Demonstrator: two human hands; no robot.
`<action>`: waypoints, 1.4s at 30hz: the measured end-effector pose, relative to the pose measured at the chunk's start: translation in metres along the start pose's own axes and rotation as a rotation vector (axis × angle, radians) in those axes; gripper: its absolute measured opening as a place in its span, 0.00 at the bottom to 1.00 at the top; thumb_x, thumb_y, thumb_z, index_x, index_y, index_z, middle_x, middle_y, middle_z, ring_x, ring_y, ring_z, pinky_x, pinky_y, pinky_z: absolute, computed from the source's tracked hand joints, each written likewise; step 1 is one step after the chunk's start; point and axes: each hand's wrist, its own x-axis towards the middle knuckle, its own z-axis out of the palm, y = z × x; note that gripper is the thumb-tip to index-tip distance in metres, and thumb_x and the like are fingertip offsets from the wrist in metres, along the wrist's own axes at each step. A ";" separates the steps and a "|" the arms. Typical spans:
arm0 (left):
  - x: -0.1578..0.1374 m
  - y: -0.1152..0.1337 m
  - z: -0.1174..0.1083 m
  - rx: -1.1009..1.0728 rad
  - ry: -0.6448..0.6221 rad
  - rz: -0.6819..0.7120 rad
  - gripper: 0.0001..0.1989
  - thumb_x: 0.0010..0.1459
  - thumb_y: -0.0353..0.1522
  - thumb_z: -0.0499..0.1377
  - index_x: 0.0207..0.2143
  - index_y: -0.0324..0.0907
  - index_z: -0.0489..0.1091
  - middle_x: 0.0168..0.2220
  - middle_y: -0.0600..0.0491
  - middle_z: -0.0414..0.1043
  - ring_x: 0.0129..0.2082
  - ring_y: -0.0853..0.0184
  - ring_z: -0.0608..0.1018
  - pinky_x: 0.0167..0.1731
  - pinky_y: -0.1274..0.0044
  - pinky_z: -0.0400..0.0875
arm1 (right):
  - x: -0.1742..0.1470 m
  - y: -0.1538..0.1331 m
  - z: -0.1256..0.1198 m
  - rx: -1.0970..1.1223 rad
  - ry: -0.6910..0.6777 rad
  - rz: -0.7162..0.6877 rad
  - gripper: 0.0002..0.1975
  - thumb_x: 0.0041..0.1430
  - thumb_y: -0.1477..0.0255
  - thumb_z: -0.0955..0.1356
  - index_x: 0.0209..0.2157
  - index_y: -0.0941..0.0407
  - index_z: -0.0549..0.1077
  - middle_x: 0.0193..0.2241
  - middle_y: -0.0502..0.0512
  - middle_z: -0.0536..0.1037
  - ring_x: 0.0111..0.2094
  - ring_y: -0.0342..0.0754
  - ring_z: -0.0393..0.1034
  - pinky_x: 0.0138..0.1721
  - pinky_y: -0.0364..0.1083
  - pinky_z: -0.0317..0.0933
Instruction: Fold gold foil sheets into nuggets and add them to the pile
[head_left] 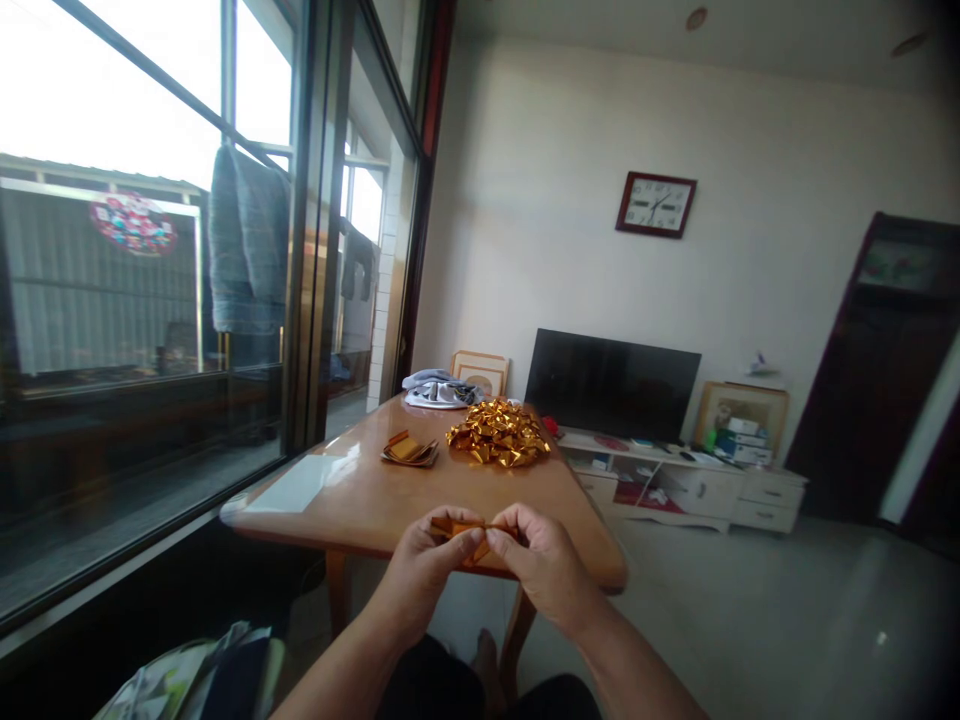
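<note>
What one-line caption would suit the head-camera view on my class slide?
Left hand and right hand pinch a gold piece; beyond, a shiny gold heap sits on the brown table.

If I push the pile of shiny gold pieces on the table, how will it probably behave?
The gold pile would probably scatter rather than move as one, since it looks like many loose pieces. Their creased, foil-like look suggests they are light and may crush easily. On the glossy table, some could slide.

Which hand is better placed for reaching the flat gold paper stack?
Probably the left hand: the stack lies ahead on its side; the right hand would reach across. Both hold the gold piece.
</note>
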 end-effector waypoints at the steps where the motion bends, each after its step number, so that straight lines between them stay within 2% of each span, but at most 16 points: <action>1: 0.000 -0.001 0.000 0.006 0.003 -0.002 0.14 0.52 0.34 0.70 0.38 0.38 0.73 0.32 0.50 0.77 0.32 0.67 0.77 0.37 0.76 0.68 | -0.001 0.001 0.000 0.015 -0.004 0.009 0.12 0.61 0.63 0.69 0.31 0.57 0.70 0.25 0.47 0.66 0.27 0.42 0.58 0.28 0.41 0.54; 10: 0.000 -0.008 0.002 -0.022 0.021 0.005 0.12 0.54 0.33 0.68 0.38 0.39 0.72 0.32 0.51 0.76 0.33 0.67 0.77 0.38 0.75 0.68 | -0.004 0.006 0.000 0.070 -0.003 0.013 0.10 0.61 0.64 0.69 0.32 0.57 0.71 0.26 0.47 0.67 0.28 0.43 0.59 0.29 0.42 0.56; 16: 0.000 -0.009 0.001 -0.009 -0.013 -0.007 0.10 0.55 0.34 0.67 0.36 0.38 0.72 0.31 0.51 0.76 0.33 0.66 0.77 0.39 0.74 0.68 | -0.006 0.005 -0.004 0.019 0.017 -0.023 0.08 0.61 0.66 0.69 0.32 0.57 0.72 0.26 0.47 0.68 0.28 0.43 0.60 0.30 0.42 0.56; 21: -0.001 -0.013 0.000 -0.013 -0.026 0.009 0.09 0.57 0.34 0.66 0.38 0.38 0.73 0.34 0.49 0.77 0.35 0.65 0.77 0.41 0.73 0.68 | -0.009 0.007 -0.003 0.092 0.007 0.013 0.08 0.61 0.65 0.69 0.34 0.57 0.73 0.27 0.48 0.70 0.30 0.44 0.62 0.31 0.43 0.57; 30: -0.003 -0.008 0.011 -0.211 -0.089 -0.070 0.07 0.60 0.33 0.63 0.34 0.36 0.75 0.34 0.47 0.78 0.35 0.64 0.78 0.42 0.72 0.69 | -0.010 0.015 0.004 0.395 0.045 0.132 0.10 0.59 0.65 0.70 0.35 0.58 0.72 0.23 0.47 0.69 0.26 0.41 0.59 0.30 0.42 0.54; 34: -0.002 -0.010 0.012 -0.292 -0.060 -0.112 0.07 0.59 0.32 0.62 0.33 0.36 0.76 0.35 0.46 0.78 0.36 0.64 0.78 0.40 0.74 0.69 | -0.008 0.024 0.007 0.492 0.084 0.187 0.09 0.58 0.67 0.71 0.35 0.58 0.72 0.23 0.47 0.69 0.25 0.41 0.59 0.28 0.41 0.52; 42: -0.002 -0.016 0.008 -0.369 -0.017 -0.153 0.07 0.58 0.32 0.63 0.31 0.36 0.76 0.31 0.50 0.75 0.32 0.68 0.76 0.38 0.76 0.69 | -0.010 0.025 0.007 0.419 0.101 0.178 0.10 0.57 0.65 0.72 0.34 0.58 0.73 0.23 0.47 0.69 0.25 0.41 0.59 0.28 0.41 0.53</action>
